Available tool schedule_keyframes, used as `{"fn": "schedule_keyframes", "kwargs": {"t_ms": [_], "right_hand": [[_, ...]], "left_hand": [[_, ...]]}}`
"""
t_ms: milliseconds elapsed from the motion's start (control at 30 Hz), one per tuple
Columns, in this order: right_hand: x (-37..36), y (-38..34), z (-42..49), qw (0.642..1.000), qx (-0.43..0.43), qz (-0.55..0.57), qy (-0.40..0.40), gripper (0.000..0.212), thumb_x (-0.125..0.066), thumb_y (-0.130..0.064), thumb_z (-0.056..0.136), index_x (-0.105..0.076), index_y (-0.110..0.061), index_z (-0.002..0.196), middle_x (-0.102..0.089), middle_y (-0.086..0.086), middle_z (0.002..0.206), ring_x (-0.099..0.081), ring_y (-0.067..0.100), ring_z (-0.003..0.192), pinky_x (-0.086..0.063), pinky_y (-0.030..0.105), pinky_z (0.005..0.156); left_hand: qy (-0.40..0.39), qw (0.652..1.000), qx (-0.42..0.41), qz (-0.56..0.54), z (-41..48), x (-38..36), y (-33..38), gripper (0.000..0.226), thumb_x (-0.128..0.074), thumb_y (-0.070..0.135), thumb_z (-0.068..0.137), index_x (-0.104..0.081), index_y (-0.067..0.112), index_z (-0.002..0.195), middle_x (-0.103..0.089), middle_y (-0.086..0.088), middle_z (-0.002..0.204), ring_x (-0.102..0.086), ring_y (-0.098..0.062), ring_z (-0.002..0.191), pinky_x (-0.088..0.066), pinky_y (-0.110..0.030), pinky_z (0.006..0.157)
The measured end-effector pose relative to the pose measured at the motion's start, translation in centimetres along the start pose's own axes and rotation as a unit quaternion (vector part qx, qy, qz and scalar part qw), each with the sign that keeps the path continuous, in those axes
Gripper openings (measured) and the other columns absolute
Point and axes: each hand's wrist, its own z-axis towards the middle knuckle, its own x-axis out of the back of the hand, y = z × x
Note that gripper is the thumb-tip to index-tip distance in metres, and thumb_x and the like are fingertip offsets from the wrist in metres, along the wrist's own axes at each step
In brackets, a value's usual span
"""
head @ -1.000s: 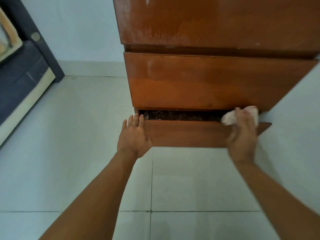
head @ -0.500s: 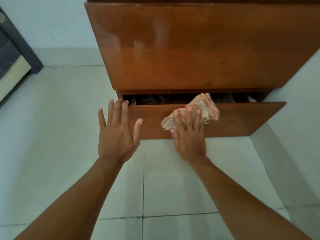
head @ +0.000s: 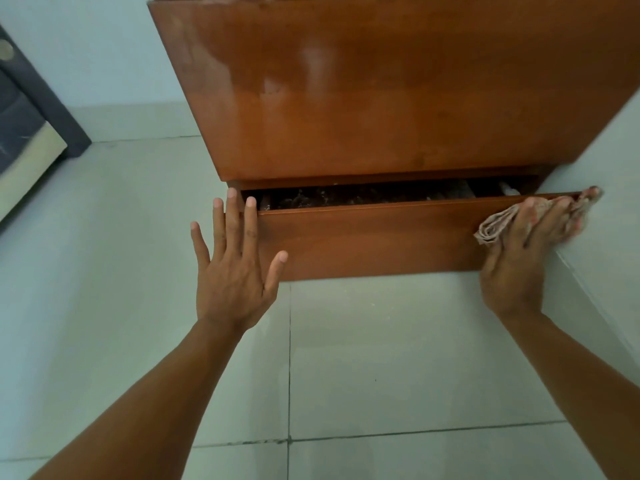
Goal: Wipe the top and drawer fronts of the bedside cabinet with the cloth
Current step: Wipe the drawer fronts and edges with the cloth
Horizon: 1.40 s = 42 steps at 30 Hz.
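The brown wooden bedside cabinet [head: 398, 98] fills the upper part of the head view. Its bottom drawer [head: 374, 240] stands slightly pulled out, with dark contents showing in the gap. My left hand [head: 235, 268] lies flat with fingers spread against the drawer front's left end. My right hand [head: 523, 251] presses a crumpled checked cloth [head: 498, 223] against the right end of the same drawer front. Part of the cloth sticks out past the drawer's right corner. The cabinet's top is out of view.
Pale floor tiles [head: 381, 358] stretch below the drawer. A light wall [head: 609, 202] runs close along the cabinet's right side. A dark bed frame with a mattress edge [head: 31, 133] stands at the far left.
My right hand has slid the cloth from the middle of the bottom drawer front to its right end. The left hand stays at the left end. The view has shifted a little.
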Motion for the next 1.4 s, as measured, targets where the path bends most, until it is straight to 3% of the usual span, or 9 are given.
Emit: {"fn": "schedule_keyframes", "kwargs": {"t_ms": [133,267,433,533,633,867,1133,1300,1400], "right_hand": [[-0.3,-4.8,-1.3,0.996,0.000,0.084,0.017,0.061,-0.040,0.003,0.103,-0.017,0.003,0.159,0.000,0.040,0.162,-0.003,0.049,0.155,-0.017,0.038,0.127],[-5.3,-15.1,-5.5,0.977,0.190,0.085,-0.053,0.070,-0.032,0.011,0.094,-0.021,-0.011,0.160,-0.013,0.028,0.165,-0.007,0.041,0.156,-0.042,0.047,0.112],[-10.4,-20.8,-6.9,0.957,0.275,-0.027,-0.089,0.067,-0.033,-0.012,0.100,-0.012,-0.023,0.163,0.003,0.012,0.171,0.010,0.037,0.157,-0.004,0.047,0.126],[-10.6,-17.8,-6.8,0.950,0.296,-0.062,-0.080,0.076,-0.038,-0.012,0.097,-0.003,-0.028,0.163,-0.004,0.009,0.170,0.003,0.034,0.158,-0.013,0.043,0.125],[-9.3,-12.7,-6.2,0.964,0.250,-0.063,-0.058,0.080,-0.040,-0.010,0.091,-0.009,-0.028,0.163,-0.013,0.015,0.165,-0.010,0.041,0.152,-0.029,0.051,0.115],[-3.8,-1.5,-3.4,0.988,0.080,-0.118,-0.061,0.094,-0.048,0.001,0.085,0.005,-0.007,0.162,-0.004,0.043,0.160,-0.006,0.060,0.149,-0.011,0.062,0.124],[0.6,0.5,-1.2,0.996,-0.088,-0.008,-0.006,0.095,-0.042,0.020,0.081,-0.008,-0.013,0.163,0.004,0.018,0.170,-0.003,0.039,0.157,-0.023,0.037,0.120],[2.0,-3.9,-1.1,0.985,-0.133,0.077,0.073,0.079,-0.045,0.010,0.079,-0.037,-0.010,0.155,-0.035,0.017,0.160,-0.033,0.033,0.150,-0.023,0.015,0.119],[2.5,-7.1,-2.0,0.985,-0.131,0.104,0.051,0.060,-0.047,-0.010,0.079,-0.061,-0.017,0.137,-0.057,0.010,0.137,-0.060,0.032,0.118,-0.056,0.036,0.092]], "left_hand": [[0.004,0.999,0.029,-0.023,0.1,-0.4,0.9,0.084,-0.025,0.062,0.100,0.002,0.012,0.162,0.008,-0.011,0.170,0.008,-0.031,0.157,-0.005,-0.063,0.123],[0.006,0.999,0.033,-0.041,0.0,-0.5,1.2,0.083,-0.022,0.061,0.100,0.001,0.012,0.163,0.007,-0.010,0.170,0.008,-0.030,0.157,-0.006,-0.065,0.122],[0.009,0.999,0.022,-0.042,-0.3,-0.5,0.5,0.080,-0.020,0.062,0.100,-0.004,0.015,0.163,0.002,-0.008,0.171,0.006,-0.027,0.157,-0.004,-0.064,0.122],[0.001,0.999,0.017,-0.040,-0.4,-0.4,0.2,0.080,-0.019,0.062,0.100,-0.005,0.015,0.163,-0.003,-0.009,0.171,0.005,-0.027,0.158,-0.003,-0.064,0.123],[0.000,0.998,0.026,-0.050,-0.5,-0.1,0.6,0.080,-0.021,0.062,0.100,-0.006,0.013,0.163,-0.006,-0.011,0.170,0.003,-0.028,0.158,-0.003,-0.063,0.123],[-0.003,0.997,0.059,-0.058,-0.3,0.0,2.1,0.085,-0.014,0.068,0.099,-0.002,0.013,0.162,0.000,-0.011,0.171,0.007,-0.029,0.157,-0.003,-0.063,0.123],[0.003,0.993,0.085,-0.080,-0.3,0.4,3.0,0.082,-0.019,0.063,0.100,-0.001,0.013,0.162,0.002,-0.011,0.171,0.006,-0.031,0.157,-0.004,-0.065,0.122],[0.009,0.996,0.007,-0.083,-1.7,1.6,3.7,0.070,-0.032,0.046,0.101,-0.019,0.014,0.161,-0.014,-0.012,0.169,-0.012,-0.030,0.157,-0.011,-0.062,0.121],[0.008,0.997,-0.016,-0.078,-2.6,1.9,4.0,0.062,-0.043,0.038,0.094,-0.042,0.012,0.150,-0.035,-0.015,0.158,-0.028,-0.031,0.150,-0.028,-0.059,0.116]]}}
